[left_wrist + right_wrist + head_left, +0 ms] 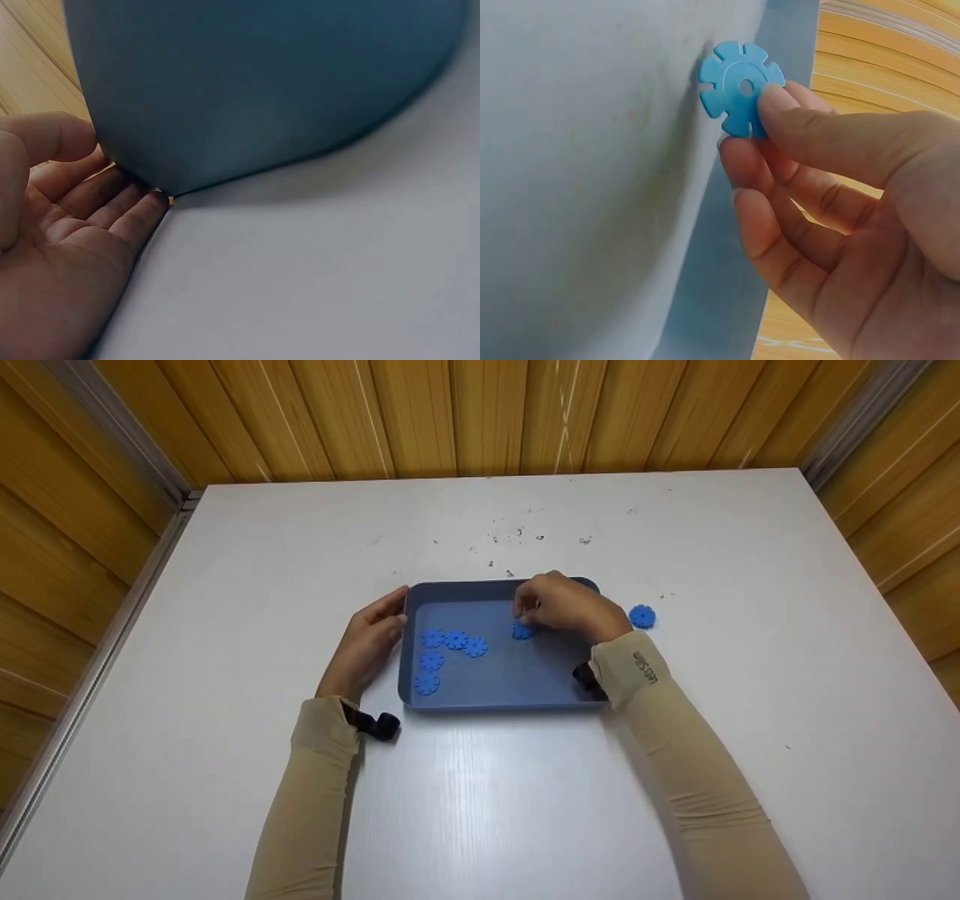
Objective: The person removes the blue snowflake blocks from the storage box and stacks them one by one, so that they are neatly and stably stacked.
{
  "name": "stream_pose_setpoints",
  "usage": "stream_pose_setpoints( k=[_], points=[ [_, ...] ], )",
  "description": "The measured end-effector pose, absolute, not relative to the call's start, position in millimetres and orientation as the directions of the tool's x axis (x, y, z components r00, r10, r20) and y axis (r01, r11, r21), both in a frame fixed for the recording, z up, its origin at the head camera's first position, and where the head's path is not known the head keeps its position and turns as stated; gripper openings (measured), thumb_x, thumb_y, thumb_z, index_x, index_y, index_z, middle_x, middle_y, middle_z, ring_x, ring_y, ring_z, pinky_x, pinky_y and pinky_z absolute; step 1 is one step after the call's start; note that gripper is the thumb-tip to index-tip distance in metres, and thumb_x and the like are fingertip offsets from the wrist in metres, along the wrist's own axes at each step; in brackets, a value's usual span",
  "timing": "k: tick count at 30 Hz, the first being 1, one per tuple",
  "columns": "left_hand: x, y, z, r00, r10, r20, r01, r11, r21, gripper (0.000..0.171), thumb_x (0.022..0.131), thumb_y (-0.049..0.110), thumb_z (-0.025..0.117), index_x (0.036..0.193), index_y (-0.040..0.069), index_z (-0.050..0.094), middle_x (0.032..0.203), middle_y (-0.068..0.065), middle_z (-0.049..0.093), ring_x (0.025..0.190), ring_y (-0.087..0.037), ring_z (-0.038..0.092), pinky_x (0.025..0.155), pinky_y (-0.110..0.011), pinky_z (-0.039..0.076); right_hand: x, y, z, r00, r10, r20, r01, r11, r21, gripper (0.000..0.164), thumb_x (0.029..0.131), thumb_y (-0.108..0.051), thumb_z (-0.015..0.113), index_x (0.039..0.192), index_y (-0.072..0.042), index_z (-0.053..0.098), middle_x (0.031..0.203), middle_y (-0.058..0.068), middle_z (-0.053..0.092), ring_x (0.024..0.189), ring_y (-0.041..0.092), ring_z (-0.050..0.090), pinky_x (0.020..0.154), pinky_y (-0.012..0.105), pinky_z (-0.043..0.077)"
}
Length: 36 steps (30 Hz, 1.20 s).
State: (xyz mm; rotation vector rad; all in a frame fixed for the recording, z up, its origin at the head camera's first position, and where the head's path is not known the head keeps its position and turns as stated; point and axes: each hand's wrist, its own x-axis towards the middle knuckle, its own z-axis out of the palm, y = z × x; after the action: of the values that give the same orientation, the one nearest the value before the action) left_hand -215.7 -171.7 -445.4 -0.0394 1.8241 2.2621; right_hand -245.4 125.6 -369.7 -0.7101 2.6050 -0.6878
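Note:
Over the right half of the blue-grey tray (517, 679), my right hand (570, 604) pinches a blue notched disc (731, 86) between thumb and fingers. The disc is flat and round, with slots around its edge and a small centre hole. My left hand (365, 641) is at the tray's left side, and in the left wrist view its fingers (139, 214) touch the outer wall. Inside the tray, several similar discs lie in an L shape at the left: a row with a middle disc (456, 640), and a column down to a bottom disc (427, 683).
One more blue disc (642, 616) lies on the white table (465, 795) just right of the tray. Dark specks mark the tabletop behind the tray. A wood-plank wall (420, 420) stands at the table's far edge, with similar planks at both sides.

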Motion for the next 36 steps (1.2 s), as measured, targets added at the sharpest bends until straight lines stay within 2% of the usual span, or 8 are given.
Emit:
stream_pose_setpoints(
  k=[10,15,23,36],
  points=[
    [-217,-173,-446,-0.970,0.165,-0.178,-0.210,-0.202,0.957,0.055,0.093,-0.002,0.046,0.146,0.012,0.041,0.154,-0.004,0.037,0.142,-0.014,0.034,0.117,-0.029,0.029,-244,143,-357,-0.826,-0.541,-0.157,-0.389,0.750,-0.536,0.011,0.090,-0.007,0.063,0.097,-0.005,0.071,0.097,0.009,0.070,0.083,0.019,0.059,0.075,0.034,0.050],
    [-217,-174,-446,-0.969,0.157,-0.192,-0.219,-0.179,0.959,0.055,0.094,-0.002,0.046,0.146,0.014,0.041,0.155,-0.003,0.036,0.143,-0.014,0.032,0.118,-0.030,0.027,-245,151,-351,-0.843,-0.504,-0.185,-0.348,0.775,-0.527,0.013,0.092,-0.008,0.061,0.100,-0.007,0.071,0.100,0.008,0.069,0.085,0.020,0.057,0.076,0.034,0.049],
    [-216,-174,-446,-0.971,0.180,-0.155,-0.191,-0.207,0.960,0.056,0.093,-0.003,0.046,0.147,0.009,0.039,0.154,-0.007,0.036,0.143,-0.016,0.032,0.119,-0.032,0.027,-242,168,-346,-0.872,-0.458,-0.174,-0.296,0.776,-0.557,0.014,0.092,-0.008,0.061,0.102,-0.007,0.071,0.095,0.010,0.069,0.081,0.020,0.058,0.067,0.030,0.048],
    [-215,-174,-445,-0.971,0.174,-0.164,-0.194,-0.173,0.966,0.055,0.094,-0.002,0.045,0.147,0.011,0.039,0.154,-0.006,0.037,0.143,-0.015,0.032,0.118,-0.031,0.027,-238,196,-342,-0.917,-0.381,-0.120,-0.248,0.779,-0.576,0.017,0.092,-0.009,0.062,0.105,-0.007,0.072,0.101,0.013,0.069,0.087,0.024,0.063,0.075,0.034,0.050]
  ],
)
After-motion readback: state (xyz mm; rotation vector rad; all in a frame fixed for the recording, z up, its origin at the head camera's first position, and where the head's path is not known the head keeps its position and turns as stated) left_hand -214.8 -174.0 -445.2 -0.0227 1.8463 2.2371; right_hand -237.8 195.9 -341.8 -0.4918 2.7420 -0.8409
